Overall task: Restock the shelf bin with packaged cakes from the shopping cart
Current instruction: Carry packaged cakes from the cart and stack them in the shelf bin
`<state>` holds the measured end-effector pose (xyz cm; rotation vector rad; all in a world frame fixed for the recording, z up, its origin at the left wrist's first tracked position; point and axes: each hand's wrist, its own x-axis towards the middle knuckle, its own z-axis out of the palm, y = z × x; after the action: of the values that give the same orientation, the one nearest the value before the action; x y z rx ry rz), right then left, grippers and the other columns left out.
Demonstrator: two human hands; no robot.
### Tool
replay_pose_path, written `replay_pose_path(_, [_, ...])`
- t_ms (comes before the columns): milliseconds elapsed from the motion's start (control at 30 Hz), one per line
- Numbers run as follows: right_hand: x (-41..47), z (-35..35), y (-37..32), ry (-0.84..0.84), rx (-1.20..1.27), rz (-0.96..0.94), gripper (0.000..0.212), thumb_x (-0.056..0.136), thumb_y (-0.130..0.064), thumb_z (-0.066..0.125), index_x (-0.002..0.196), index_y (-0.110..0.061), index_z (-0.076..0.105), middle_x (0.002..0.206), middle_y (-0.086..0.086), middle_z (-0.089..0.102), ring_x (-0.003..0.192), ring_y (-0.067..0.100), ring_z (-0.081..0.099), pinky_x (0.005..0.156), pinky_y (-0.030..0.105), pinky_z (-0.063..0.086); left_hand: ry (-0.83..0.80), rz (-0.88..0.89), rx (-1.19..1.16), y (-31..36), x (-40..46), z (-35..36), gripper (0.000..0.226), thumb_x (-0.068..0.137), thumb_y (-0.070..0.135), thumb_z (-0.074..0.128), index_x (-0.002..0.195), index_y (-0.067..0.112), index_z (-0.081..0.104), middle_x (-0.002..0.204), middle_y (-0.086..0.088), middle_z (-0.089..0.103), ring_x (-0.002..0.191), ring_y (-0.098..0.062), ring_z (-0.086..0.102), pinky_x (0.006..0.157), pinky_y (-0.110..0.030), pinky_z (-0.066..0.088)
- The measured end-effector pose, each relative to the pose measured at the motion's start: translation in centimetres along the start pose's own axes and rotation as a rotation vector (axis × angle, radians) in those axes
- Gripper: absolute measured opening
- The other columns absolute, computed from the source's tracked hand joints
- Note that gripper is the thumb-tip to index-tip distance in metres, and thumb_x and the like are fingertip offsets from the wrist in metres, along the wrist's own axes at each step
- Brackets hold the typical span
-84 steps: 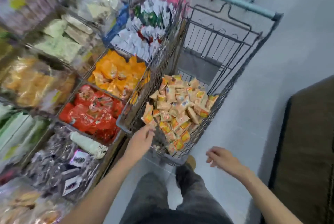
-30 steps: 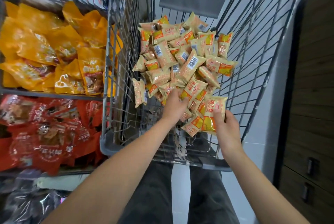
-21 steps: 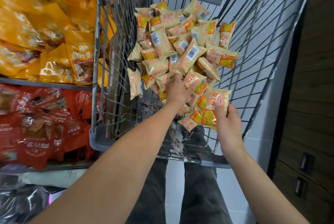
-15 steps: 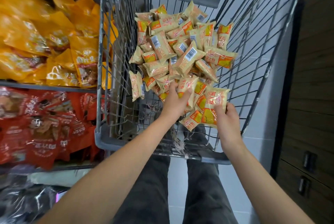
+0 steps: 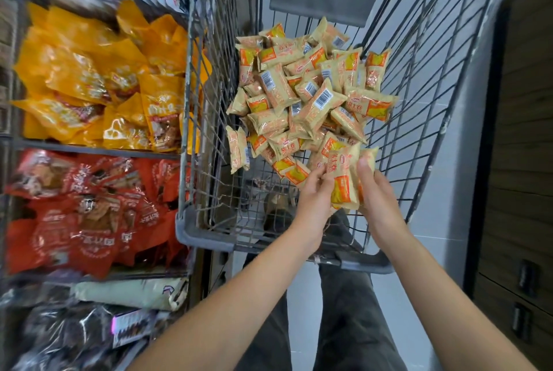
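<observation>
Tan and orange film wraps every packaged cake (image 5: 311, 95) in the load. The packs lie in a loose heap on the wire floor of the shopping cart (image 5: 209, 239), most of them toward its far end, overlapping at all angles. One pack (image 5: 238, 149) stands apart at the left edge of the heap.

Your left hand (image 5: 314, 195) and right hand (image 5: 377, 188) meet at the near edge of the heap. Between them you hold a small bundle of packs (image 5: 344, 179). The fingers of both hands are curled round the bundle: the left fingers pinch its left side, and the right thumb lies across its upper right corner. How many packs the bundle contains cannot be told.

Treat each pack as light and soft. The film is probably slick, so packs are likely to slide against one another when stacked in the hand. The cake inside is likely to crush under a hard squeeze. Apply pressure across the broad faces, not at the crimped end seams, which give poor purchase. Support the bundle from below with the palm where possible.

The shelf bins stand just beside the cart on your left. A bin of yellow bags (image 5: 98, 80) sits above a bin of red bags (image 5: 83, 209). No bin with matching tan packs is visible in this view, so the target bin cannot be identified.
</observation>
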<state>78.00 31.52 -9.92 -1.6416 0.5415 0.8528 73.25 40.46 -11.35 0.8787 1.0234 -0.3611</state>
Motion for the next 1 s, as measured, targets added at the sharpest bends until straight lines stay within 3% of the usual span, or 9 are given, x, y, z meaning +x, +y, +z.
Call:
replay_pose_path(133, [0.0, 0.4, -0.2, -0.044, 0.091, 0.01, 0.038, 0.098, -0.049, 0.034, 0.108, -0.029, 0.065, 0.106, -0.001, 0.072, 0.1, 0.015, 0.068, 0.089, 0.039, 0.052, 0.027, 0.028, -0.045, 0.1, -0.2, -0.6, 0.029, 0.096, 0.019, 0.051, 0.125, 0.018, 0.051, 0.12, -0.002, 0.062, 0.107, -0.015, 0.061, 0.092, -0.032, 0.05])
replay_pose_path(267, [0.2, 0.3, -0.1, -0.101, 0.114, 0.058, 0.048, 0.099, -0.052, 0.025, 0.118, -0.026, 0.061, 0.111, 0.002, 0.07, 0.103, 0.018, 0.066, 0.092, 0.043, 0.05, 0.024, 0.025, -0.082, 0.3, -0.4, -0.9, 0.021, 0.095, 0.014, 0.053, 0.116, 0.012, 0.055, 0.113, -0.005, 0.064, 0.092, -0.009, 0.063, 0.071, -0.018, 0.05])
replay_pose_path(467, [0.2, 0.0, 0.2, -0.173, 0.085, 0.014, 0.062, 0.078, -0.05, 0.061, 0.129, -0.015, 0.052, 0.111, 0.003, 0.07, 0.102, 0.019, 0.067, 0.091, 0.041, 0.051, 0.002, -0.061, -0.185, 0.6, -0.6, -0.5, 0.013, 0.093, 0.012, 0.055, 0.104, 0.014, 0.061, 0.112, -0.006, 0.065, 0.094, -0.013, 0.062, 0.084, -0.026, 0.05])
replay_pose_path(633, [0.6, -0.1, 0.2, -0.287, -0.036, 0.015, 0.073, 0.076, -0.061, 0.06, 0.133, -0.019, 0.046, 0.119, 0.002, 0.066, 0.108, 0.017, 0.064, 0.097, 0.041, 0.048, 0.019, -0.106, -0.135, 1.2, 0.0, -1.0, 0.009, 0.091, 0.017, 0.059, 0.099, 0.017, 0.064, 0.095, 0.001, 0.07, 0.077, -0.004, 0.066, 0.06, -0.016, 0.049])
replay_pose_path(700, [0.8, 0.0, 0.3, -0.284, -0.064, 0.008, 0.074, 0.073, -0.064, 0.062, 0.132, -0.021, 0.048, 0.118, -0.001, 0.067, 0.107, 0.014, 0.065, 0.095, 0.037, 0.049, 0.008, -0.15, -0.131, 1.4, 0.3, -1.0, 0.01, 0.09, 0.02, 0.061, 0.099, 0.019, 0.066, 0.098, 0.002, 0.07, 0.085, -0.006, 0.066, 0.069, -0.019, 0.049])
replay_pose_path(800, [1.3, 0.2, 0.5, -0.219, -0.106, 0.004, 0.046, 0.082, -0.049, 0.064, 0.12, -0.025, 0.057, 0.102, -0.007, 0.072, 0.092, 0.007, 0.069, 0.076, 0.021, 0.053, -0.055, -0.263, -0.162, 1.8, 0.8, -1.7, 0.017, 0.094, 0.029, 0.051, 0.101, 0.021, 0.065, 0.104, 0.001, 0.067, 0.101, -0.014, 0.059, 0.093, -0.031, 0.041])
replay_pose_path(867, [1.8, 0.5, 0.8, -0.145, -0.126, 0.01, 0.018, 0.088, -0.036, 0.062, 0.105, -0.03, 0.06, 0.087, -0.011, 0.073, 0.078, 0.0, 0.069, 0.058, 0.01, 0.05, -0.05, -0.281, -0.168, 2.1, 1.5, -2.7, 0.02, 0.096, 0.025, 0.047, 0.099, 0.017, 0.065, 0.1, 0.0, 0.065, 0.095, -0.015, 0.057, 0.089, -0.031, 0.043])
replay_pose_path(933, [2.1, 0.9, 0.8, -0.095, -0.135, 0.032, 0.01, 0.089, -0.033, 0.061, 0.099, -0.032, 0.059, 0.085, -0.014, 0.07, 0.071, -0.006, 0.066, 0.051, 0.005, 0.045, 0.113, -0.209, -0.058, 2.5, 3.0, -3.7, 0.013, 0.094, 0.017, 0.05, 0.099, 0.014, 0.061, 0.102, -0.002, 0.063, 0.092, -0.013, 0.058, 0.078, -0.025, 0.047])
replay_pose_path(1000, [2.2, 1.1, 1.0, -0.079, -0.126, 0.06, 0.018, 0.089, -0.034, 0.061, 0.107, -0.031, 0.056, 0.091, -0.018, 0.066, 0.07, -0.01, 0.064, 0.051, 0.005, 0.045, 0.326, -0.116, 0.101, 3.2, 5.4, -4.7, 0.015, 0.093, 0.013, 0.049, 0.107, 0.012, 0.056, 0.109, -0.005, 0.06, 0.094, -0.014, 0.057, 0.077, -0.025, 0.046])
